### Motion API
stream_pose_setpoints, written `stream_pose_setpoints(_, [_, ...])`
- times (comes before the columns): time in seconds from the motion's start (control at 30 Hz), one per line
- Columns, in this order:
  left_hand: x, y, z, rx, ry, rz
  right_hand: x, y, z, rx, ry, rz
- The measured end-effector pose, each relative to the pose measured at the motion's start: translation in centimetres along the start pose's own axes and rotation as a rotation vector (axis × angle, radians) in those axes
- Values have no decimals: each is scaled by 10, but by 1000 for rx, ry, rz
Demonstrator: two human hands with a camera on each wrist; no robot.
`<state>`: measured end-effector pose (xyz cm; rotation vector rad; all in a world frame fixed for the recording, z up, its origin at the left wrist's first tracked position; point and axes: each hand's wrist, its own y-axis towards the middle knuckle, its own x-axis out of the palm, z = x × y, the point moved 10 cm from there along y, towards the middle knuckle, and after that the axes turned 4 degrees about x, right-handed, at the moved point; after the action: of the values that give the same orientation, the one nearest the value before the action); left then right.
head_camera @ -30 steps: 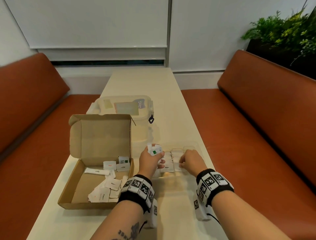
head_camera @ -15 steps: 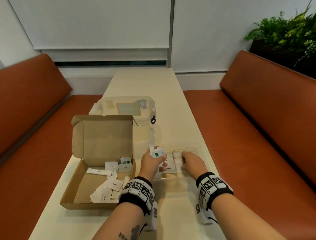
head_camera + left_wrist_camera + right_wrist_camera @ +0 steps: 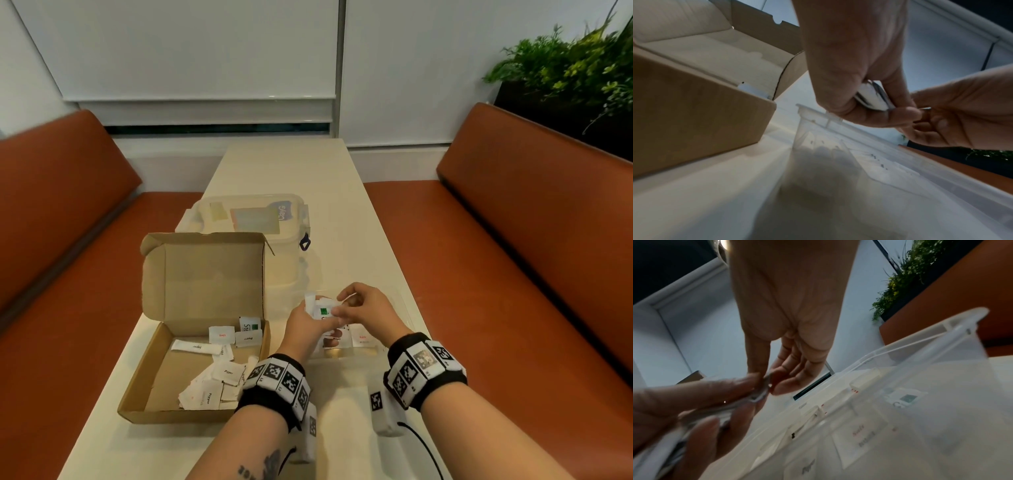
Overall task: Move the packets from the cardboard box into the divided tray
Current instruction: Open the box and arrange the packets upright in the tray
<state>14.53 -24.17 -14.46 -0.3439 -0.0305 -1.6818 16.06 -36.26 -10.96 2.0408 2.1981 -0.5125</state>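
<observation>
Done: several packets lie in the tray (image 3: 407, 310), right of the box (image 3: 156, 387).
Left: many packets (image 3: 219, 380) in the box.
Left hand (image 3: 308, 325): grips a stack (image 3: 322, 308) above the tray.
Right hand (image 3: 366, 308): pinches one packet from that stack.

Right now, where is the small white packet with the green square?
In the head view, the white green-marked packet tops a stack held in the left hand, above the clear divided tray.

Brown cardboard box (image 3: 202, 329) holds white packets (image 3: 219, 383) with black and red lettering; clear divided tray (image 3: 404, 308); cream table (image 3: 284, 171); rust-orange benches (image 3: 513, 240).
</observation>
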Motion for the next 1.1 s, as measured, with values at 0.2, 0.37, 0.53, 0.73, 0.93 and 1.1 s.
stream_pose_setpoints(0.2, [-16, 3, -3, -23, -173, 142, -30, -1, 15, 48, 214, 146])
stream_pose_setpoints(0.37, [-6, 6, -4, -6, -163, 147, -34, -8, 24, 67, 266, 121])
stream_pose_setpoints(0.53, [11, 12, -8, -15, -73, 120, -47, -17, 27, 59, 164, 108])
stream_pose_setpoints(0.73, [31, 13, -16, -31, -103, 113, -81, -22, 29, 49, -39, 229])
stream_pose_setpoints(0.93, [25, 11, -26, -60, -179, 177, -91, -23, 44, 96, -375, 282])
stream_pose_setpoints(1.1, [20, 9, -24, -51, -168, 198, -73, -15, 37, 44, -870, 294])
